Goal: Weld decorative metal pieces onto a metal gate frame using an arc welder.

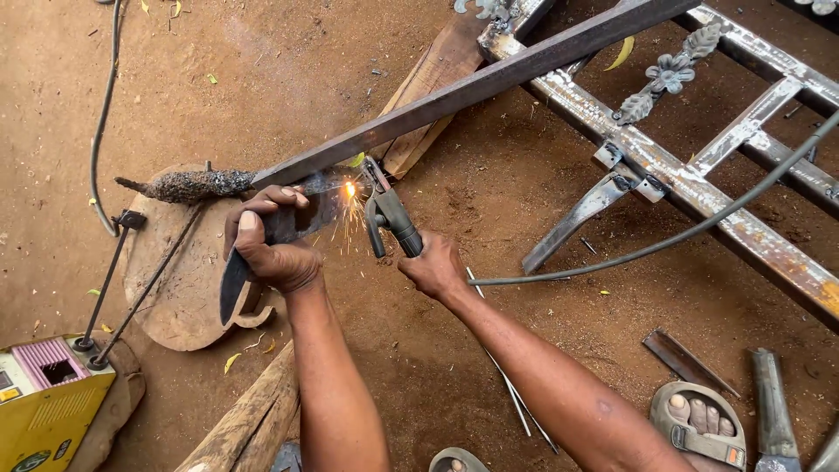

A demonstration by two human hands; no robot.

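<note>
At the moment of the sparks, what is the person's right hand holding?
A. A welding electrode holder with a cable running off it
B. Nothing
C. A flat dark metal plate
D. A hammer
A: the right hand grips the welding electrode holder, its tip at the sparks beside the long steel bar, while the left hand holds the flat dark plate.

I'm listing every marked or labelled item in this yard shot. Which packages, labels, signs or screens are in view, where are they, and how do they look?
Welding machine: bottom left corner on the dirt, a boxy yellow case with a pink vented top panel.
Label: on the machine's yellow face, at the frame's bottom edge; a dark oval, partly cut off.
No packages, signs or screens show.
</note>
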